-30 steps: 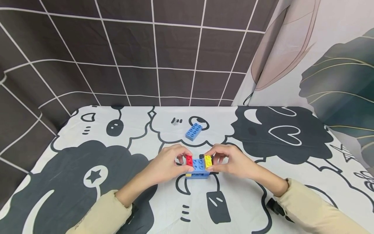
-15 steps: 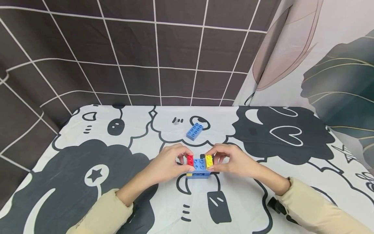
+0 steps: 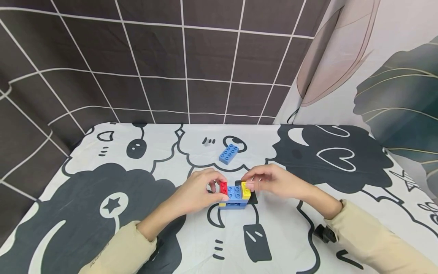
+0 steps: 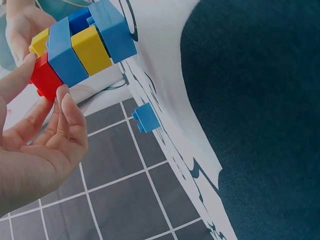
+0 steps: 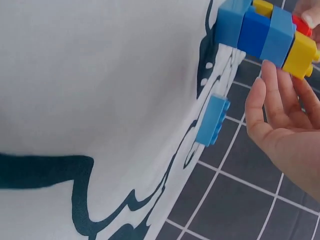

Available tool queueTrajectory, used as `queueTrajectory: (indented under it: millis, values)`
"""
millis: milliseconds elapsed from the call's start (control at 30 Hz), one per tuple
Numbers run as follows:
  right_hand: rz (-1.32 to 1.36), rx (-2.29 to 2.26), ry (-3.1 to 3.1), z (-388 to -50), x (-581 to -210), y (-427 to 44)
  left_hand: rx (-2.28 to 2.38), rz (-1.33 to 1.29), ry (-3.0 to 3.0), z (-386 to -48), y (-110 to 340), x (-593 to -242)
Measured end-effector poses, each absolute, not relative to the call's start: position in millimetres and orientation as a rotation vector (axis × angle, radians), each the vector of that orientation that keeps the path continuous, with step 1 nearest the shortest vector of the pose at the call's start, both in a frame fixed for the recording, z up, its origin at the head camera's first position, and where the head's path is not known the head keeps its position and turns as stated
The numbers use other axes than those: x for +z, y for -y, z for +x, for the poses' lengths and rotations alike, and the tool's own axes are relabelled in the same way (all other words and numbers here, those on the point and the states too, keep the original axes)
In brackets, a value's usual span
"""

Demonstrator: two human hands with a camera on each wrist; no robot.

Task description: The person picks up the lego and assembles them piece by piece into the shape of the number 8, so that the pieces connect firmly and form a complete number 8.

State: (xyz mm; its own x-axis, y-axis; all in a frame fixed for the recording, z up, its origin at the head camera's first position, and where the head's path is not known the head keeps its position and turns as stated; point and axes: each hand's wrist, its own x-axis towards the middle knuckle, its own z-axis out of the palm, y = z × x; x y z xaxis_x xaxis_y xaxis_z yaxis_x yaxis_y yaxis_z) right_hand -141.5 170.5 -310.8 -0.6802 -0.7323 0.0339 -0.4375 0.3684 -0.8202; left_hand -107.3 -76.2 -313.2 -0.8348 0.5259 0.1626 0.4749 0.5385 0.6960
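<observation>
A block stack stands on the patterned cloth: a blue base brick [image 4: 114, 31], a yellow brick [image 4: 91, 51] and a dark blue brick [image 5: 254, 34] in the middle layer, and a blue brick [image 3: 234, 193] over them. On top sit a red brick [image 3: 223, 188] at the left end and a yellow brick [image 3: 245, 191] at the right end. My left hand [image 3: 196, 192] pinches the red brick between thumb and fingers. Beside the upper yellow brick is my right hand [image 3: 277, 182], its fingers loosely extended and its thumb close to the brick; whether it touches is unclear.
One loose blue brick [image 3: 229, 153] lies on the cloth behind the stack. The black-and-white cloth [image 3: 202, 142] covers the surface up to a dark grid-patterned curtain [image 3: 208, 53] at the back. A leaf-patterned curtain [image 3: 403, 95] hangs at the right.
My right hand has released the upper yellow brick and shifted slightly up and back, while the brick stays on the stack. The left hand still holds the red brick.
</observation>
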Motion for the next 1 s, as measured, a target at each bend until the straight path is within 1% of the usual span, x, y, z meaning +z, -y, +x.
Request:
queueTrajectory:
  millis: [133, 800, 1000]
  values:
    - [-1.013, -1.238, -2.31, -149.2, -311.3, -173.7, 1.188, 0.872, -2.69, -107.4, 76.5, -312.7]
    - [-0.744, -1.127, -2.472, -186.7, -318.7, -178.7, 1.169, 0.842, -2.673, -106.5, 76.4, -310.1]
    - [-0.727, -1.119, -2.487, -196.3, -324.3, -175.9, 1.161, 0.831, -2.673, -106.6, 76.8, -309.7]
